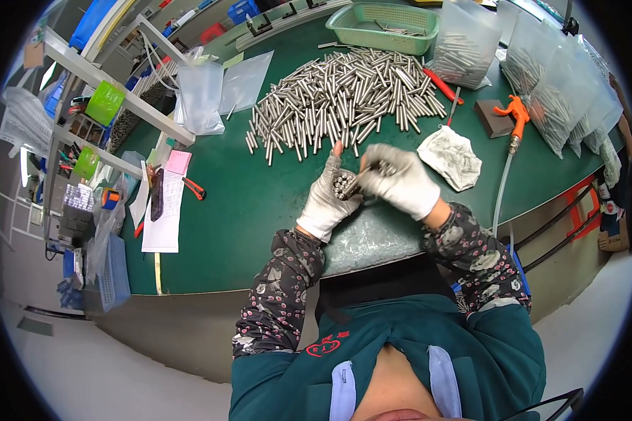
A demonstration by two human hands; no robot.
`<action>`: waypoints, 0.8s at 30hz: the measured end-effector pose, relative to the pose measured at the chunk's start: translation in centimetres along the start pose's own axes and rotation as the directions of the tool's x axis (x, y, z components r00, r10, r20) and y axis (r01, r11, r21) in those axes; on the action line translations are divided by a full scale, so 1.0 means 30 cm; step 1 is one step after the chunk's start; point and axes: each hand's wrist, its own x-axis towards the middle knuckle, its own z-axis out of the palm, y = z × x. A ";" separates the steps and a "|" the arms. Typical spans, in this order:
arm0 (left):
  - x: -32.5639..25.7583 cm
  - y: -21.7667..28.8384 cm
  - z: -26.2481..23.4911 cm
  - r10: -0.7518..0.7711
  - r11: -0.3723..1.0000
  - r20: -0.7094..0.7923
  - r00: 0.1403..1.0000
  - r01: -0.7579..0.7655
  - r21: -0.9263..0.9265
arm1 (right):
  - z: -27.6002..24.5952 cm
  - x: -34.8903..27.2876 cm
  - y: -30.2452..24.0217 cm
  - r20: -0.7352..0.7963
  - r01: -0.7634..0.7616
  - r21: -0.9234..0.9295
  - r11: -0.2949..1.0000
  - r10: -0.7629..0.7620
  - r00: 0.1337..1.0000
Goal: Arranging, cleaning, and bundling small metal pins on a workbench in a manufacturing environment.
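Both my hands wear white gloves and meet above the near part of the green table. My left hand (330, 196) is closed round a bundle of metal pins (343, 185), whose round ends face up. Against that bundle, my right hand (402, 181) is curled, with more short metal pins (384, 168) between its fingers; these are partly hidden and a little blurred. Just beyond my hands spreads a large heap of loose metal pins (344, 98). To the right of my right hand lies a crumpled white cloth (451, 157).
A green basket (383, 41) and clear bags of pins (463, 49) stand at the back. An orange air gun (518, 118) with its hose, a brown block (494, 118) and a red-handled tool (444, 87) lie right. Papers (163, 217) and a snap-off knife (194, 188) lie left.
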 end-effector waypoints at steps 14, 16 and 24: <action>0.006 0.054 -0.009 -0.163 0.984 0.033 0.986 0.165 -0.064 | -0.095 -0.012 0.096 -0.067 -0.368 0.791 0.488 0.668 0.742; 0.004 0.058 -0.014 -0.169 0.985 0.025 0.985 0.170 -0.023 | -0.078 -0.004 0.062 -0.235 -0.355 0.579 0.734 0.567 0.789; 0.006 0.058 -0.005 -0.171 0.985 0.017 0.985 0.171 -0.025 | -0.063 -0.014 0.151 -0.314 -0.348 -0.464 0.815 0.216 0.925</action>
